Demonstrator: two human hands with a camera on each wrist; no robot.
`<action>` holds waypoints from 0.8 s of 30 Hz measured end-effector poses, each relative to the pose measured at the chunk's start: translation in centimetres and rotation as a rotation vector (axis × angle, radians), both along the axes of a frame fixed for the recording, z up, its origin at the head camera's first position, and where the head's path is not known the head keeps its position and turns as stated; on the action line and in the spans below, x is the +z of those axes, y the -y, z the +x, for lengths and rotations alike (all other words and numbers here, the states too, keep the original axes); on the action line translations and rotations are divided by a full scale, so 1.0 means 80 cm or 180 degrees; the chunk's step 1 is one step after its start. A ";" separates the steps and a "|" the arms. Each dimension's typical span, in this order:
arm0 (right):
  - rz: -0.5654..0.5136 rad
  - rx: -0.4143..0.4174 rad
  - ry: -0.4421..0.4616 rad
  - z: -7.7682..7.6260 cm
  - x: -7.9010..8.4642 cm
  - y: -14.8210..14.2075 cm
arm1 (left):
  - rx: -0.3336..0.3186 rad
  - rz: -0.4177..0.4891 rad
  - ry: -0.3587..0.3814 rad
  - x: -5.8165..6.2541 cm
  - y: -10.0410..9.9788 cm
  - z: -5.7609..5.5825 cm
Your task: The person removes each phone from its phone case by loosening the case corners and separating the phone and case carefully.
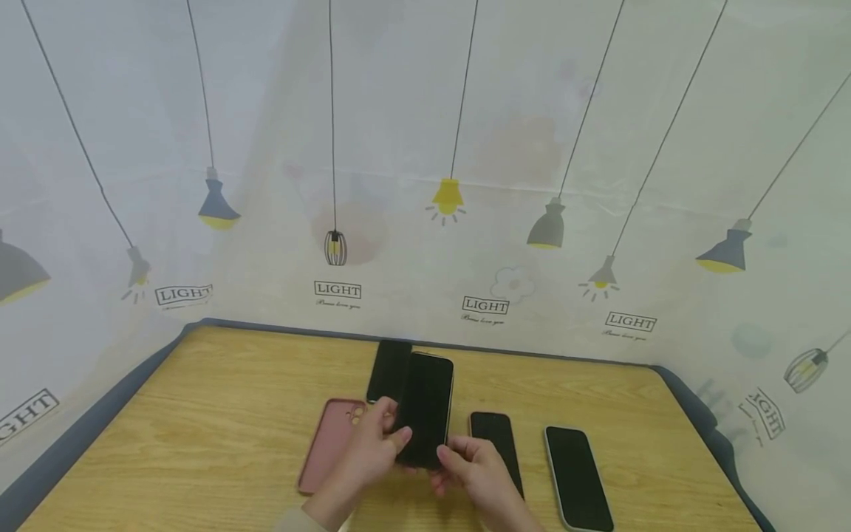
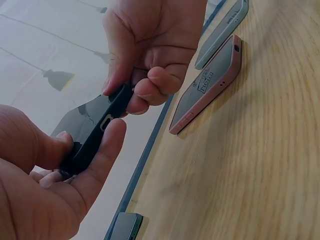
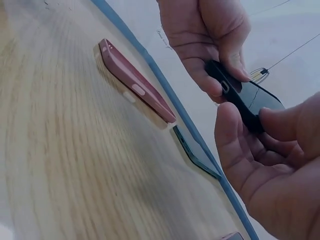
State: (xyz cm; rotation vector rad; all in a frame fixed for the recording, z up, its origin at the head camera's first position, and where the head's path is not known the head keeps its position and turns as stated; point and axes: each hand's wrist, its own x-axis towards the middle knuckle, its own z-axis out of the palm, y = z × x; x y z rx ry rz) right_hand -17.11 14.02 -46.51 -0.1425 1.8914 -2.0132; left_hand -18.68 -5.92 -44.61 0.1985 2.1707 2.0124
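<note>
A smartphone (image 1: 427, 410) in a black case is held up over the table, its dark screen facing me. My left hand (image 1: 372, 447) grips its left lower side, the thumb lying on the front. At the lower right corner, my right hand (image 1: 475, 469) pinches it between thumb and curled fingers. Both wrist views show the black case's bottom edge with a port cutout (image 3: 225, 87), close to the fingertips. Left of my left hand lies an empty pink phone case (image 1: 326, 451), open side up with camera holes at its top.
Behind the held phone lies a dark phone (image 1: 388, 369), partly covered by it. A phone in a pink case (image 1: 495, 436) lies beside my right hand, and one in a pale case (image 1: 578, 476) farther right. The wooden table (image 1: 233, 414) meets a printed curtain (image 1: 405, 244) at its back edge.
</note>
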 end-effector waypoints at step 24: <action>-0.1209 0.0250 0.0229 0.005 -0.014 -0.008 | -0.0219 0.0701 0.0255 -0.005 0.006 -0.003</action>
